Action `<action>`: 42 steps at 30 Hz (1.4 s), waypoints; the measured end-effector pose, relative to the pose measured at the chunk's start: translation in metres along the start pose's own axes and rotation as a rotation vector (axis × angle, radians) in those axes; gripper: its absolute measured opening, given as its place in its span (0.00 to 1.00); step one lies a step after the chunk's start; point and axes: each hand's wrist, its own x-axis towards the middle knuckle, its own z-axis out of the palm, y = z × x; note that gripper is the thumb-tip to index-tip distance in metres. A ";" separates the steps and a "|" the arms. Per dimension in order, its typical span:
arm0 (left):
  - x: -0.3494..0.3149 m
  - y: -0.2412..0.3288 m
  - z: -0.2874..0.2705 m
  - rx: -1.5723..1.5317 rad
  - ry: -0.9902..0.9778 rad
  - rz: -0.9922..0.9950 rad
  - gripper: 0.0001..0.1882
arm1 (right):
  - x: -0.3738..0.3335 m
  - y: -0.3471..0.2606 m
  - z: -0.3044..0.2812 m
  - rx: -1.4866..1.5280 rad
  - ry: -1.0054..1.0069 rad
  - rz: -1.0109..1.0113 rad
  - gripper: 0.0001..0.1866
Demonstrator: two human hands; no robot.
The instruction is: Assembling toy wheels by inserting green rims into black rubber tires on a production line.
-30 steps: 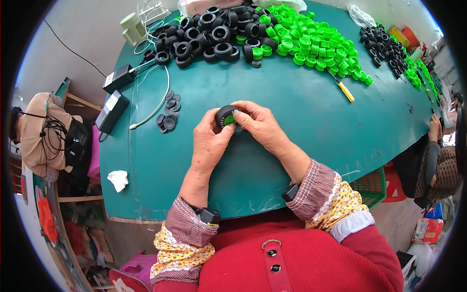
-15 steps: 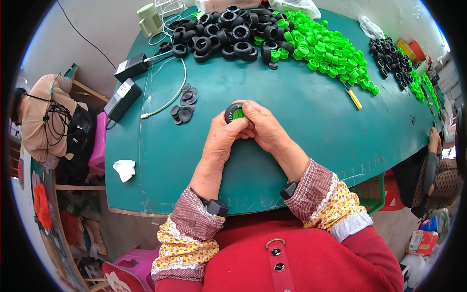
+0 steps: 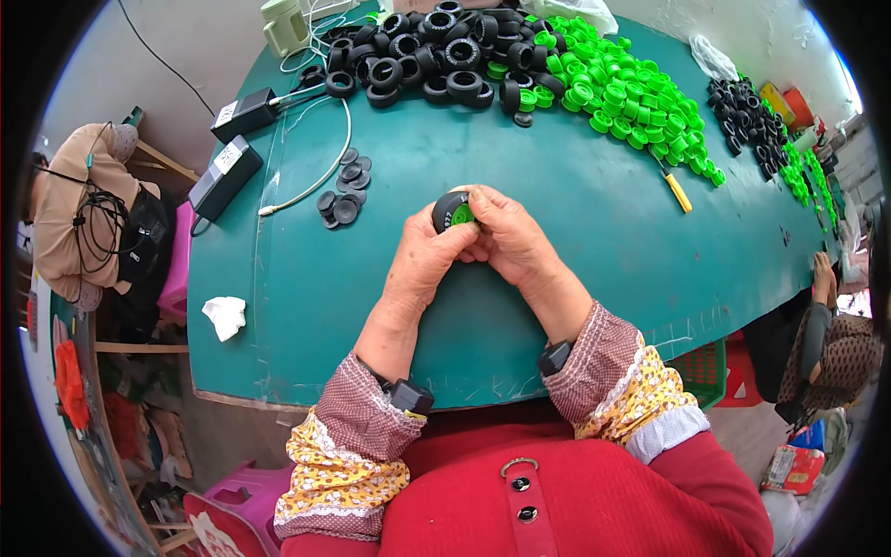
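Between both my hands is a toy wheel (image 3: 452, 213), a black tyre around a bright green hub, lifted over the green table (image 3: 594, 260). My left hand (image 3: 422, 251) is closed around its left and near side, thumb laid against the hub. Fingers of my right hand (image 3: 509, 232) grip the right side, with the thumb pressing at the top of the tyre. The fingers partly cover the wheel. Left of my hands lies a small cluster of flat black discs (image 3: 345, 193). Beyond sit a heap of black tyres (image 3: 436, 56) and a heap of green hubs (image 3: 631, 93).
A yellow-handled tool (image 3: 678, 192) lies on the right. Two black power adapters (image 3: 225, 178) with a white cable (image 3: 336, 167) rest at the left, above a crumpled white tissue (image 3: 225, 317). Another person's hand (image 3: 823, 278) is at the far right edge, near more tyres (image 3: 747, 121) and hubs.
The wheel has turned a little in my fingers, and my right thumb has shifted slightly on it. My view has moved a bit, so the table appears shifted.
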 end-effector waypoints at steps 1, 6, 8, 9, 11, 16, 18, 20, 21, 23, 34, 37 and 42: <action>0.000 0.000 -0.001 0.018 -0.008 0.013 0.12 | 0.000 0.000 -0.002 -0.001 -0.003 0.002 0.15; -0.002 0.009 0.004 0.048 0.142 0.074 0.10 | -0.002 0.002 0.008 0.001 0.092 -0.087 0.15; -0.003 0.009 0.002 0.057 0.224 0.140 0.09 | 0.000 0.003 0.006 -0.053 0.103 -0.090 0.14; -0.003 0.009 0.000 0.060 0.228 0.149 0.09 | 0.000 0.004 0.005 -0.107 0.113 -0.093 0.14; -0.004 0.010 -0.002 0.069 0.218 0.143 0.09 | 0.000 0.005 0.002 -0.134 0.083 -0.115 0.14; -0.003 0.009 0.009 -0.061 0.202 0.120 0.09 | -0.004 0.000 0.001 -0.160 0.069 -0.104 0.13; -0.003 0.009 0.009 -0.088 0.195 0.122 0.09 | -0.005 -0.001 0.007 -0.189 0.092 -0.188 0.15; -0.002 0.006 0.002 -0.030 0.127 0.066 0.08 | -0.005 -0.002 0.008 -0.205 0.072 -0.211 0.15; -0.002 0.006 0.000 -0.029 0.126 0.066 0.08 | -0.005 -0.003 0.009 -0.224 0.051 -0.232 0.16; -0.003 0.005 -0.002 0.016 0.065 0.034 0.08 | -0.007 -0.004 0.010 -0.229 0.003 -0.204 0.17; -0.003 0.006 0.003 0.091 0.015 -0.027 0.09 | -0.007 -0.004 0.005 -0.146 0.050 -0.069 0.15; -0.002 0.005 0.002 0.114 -0.007 -0.029 0.08 | -0.008 -0.005 0.002 -0.123 0.063 -0.065 0.15; -0.004 0.006 0.004 0.102 -0.012 -0.022 0.09 | -0.009 -0.008 0.000 -0.116 0.024 -0.046 0.16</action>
